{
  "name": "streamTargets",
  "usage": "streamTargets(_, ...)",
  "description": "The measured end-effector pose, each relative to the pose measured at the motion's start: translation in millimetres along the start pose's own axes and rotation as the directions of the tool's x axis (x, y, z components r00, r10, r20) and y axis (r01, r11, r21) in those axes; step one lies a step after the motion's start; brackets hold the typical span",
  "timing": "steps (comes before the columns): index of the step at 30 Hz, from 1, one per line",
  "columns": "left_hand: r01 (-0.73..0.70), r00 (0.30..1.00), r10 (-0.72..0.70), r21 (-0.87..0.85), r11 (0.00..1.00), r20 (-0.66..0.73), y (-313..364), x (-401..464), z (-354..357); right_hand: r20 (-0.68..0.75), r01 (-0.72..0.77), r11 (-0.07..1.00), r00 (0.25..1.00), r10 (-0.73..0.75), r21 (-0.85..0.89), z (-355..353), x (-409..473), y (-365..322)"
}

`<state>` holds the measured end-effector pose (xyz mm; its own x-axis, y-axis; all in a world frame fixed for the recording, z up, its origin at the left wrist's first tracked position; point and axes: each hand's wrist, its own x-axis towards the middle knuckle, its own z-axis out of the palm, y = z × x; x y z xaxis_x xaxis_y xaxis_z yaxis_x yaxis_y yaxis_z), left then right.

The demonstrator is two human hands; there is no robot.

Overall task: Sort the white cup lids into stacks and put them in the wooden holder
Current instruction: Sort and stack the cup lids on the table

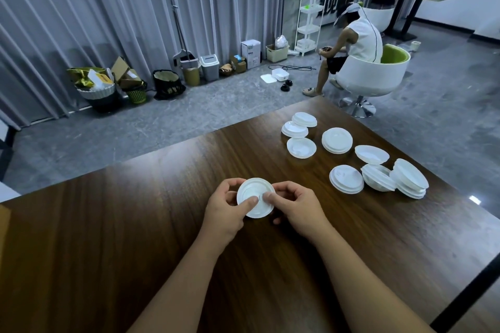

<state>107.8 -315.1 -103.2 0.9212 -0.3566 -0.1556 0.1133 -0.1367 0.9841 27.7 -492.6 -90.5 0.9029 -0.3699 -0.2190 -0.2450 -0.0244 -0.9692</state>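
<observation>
Head view: left hand point(226, 212) and right hand point(296, 208) pinch white lid point(255, 197) over bare table point(135, 224) centre; loose lids point(336, 140) far right, near edge.

Makeshift office or studio room, grey curtains point(108, 8) along the wall, grey stone floor point(189, 121), bins and cardboard boxes point(127, 76) lined below the curtains, white shelf rack point(309, 19), seated person point(349, 46) in round swivel chair point(378, 73), dark wooden surface point(135, 224)

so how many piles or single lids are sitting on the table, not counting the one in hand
8, all on the table's right side: three clustered farthest, one beside them, four nearer. Lids within piles are uncountable.
</observation>
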Motion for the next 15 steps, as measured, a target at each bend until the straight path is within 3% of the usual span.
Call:
streamTargets(3,0.005,1.0,-0.005,0.024,1.0,-0.024,-1.4,1.2,2.8,0.042,-0.03,0.999,0.999,0.029,0.02,-4.9,1.6,-1.7)
streamTargets(7,0.005,1.0,-0.004,0.105,0.994,-0.008,-0.6,-0.5,4.9,-0.072,-0.067,0.998,0.995,0.068,0.01,0.9,5.6,0.1)
streamTargets(10,0.018,0.999,-0.022,0.076,0.997,0.047,-2.7,0.4,2.5,-0.145,-0.054,0.999,0.988,0.055,0.008,1.2,6.8,2.0)
streamTargets(15,0.041,0.998,-0.043,0.044,0.998,0.035,-6.7,4.9,1.1,0.038,-0.021,1.0,0.999,0.02,0.016,-4.7,3.9,-1.3)
